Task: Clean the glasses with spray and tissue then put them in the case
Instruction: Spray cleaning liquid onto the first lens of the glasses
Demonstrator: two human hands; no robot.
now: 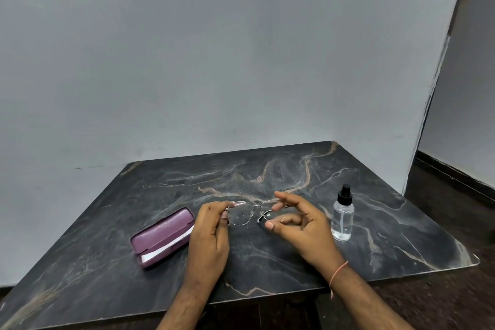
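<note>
- Glasses (250, 213): thin metal frame, clear lenses, held above the dark marble-patterned table (267, 262), lenses facing the wearer of the camera. Taken as the landmark for all positions below.
- Left hand (211, 233): at the left end of the glasses, fingers curled closed and pinching the frame at the outer edge of the left lens.
- Right hand (300, 222): at the right end of the glasses; the upper fingers rest on the top of the frame, the thumb is below near the lower rim, and the remaining fingers are loosely spread. Whether the thumb touches the frame cannot be told.
- A thin pinkish thread (338, 273) is tied round the right wrist.
- Case (163, 236): purple, hard-shelled, lying on the table left of the glasses, lid slightly ajar.
- Tissue (166, 248): white, showing through the gap of the case.
- Spray bottle (342, 214): clear with black nozzle, upright on the table right of the glasses, just beyond the right hand.
</note>
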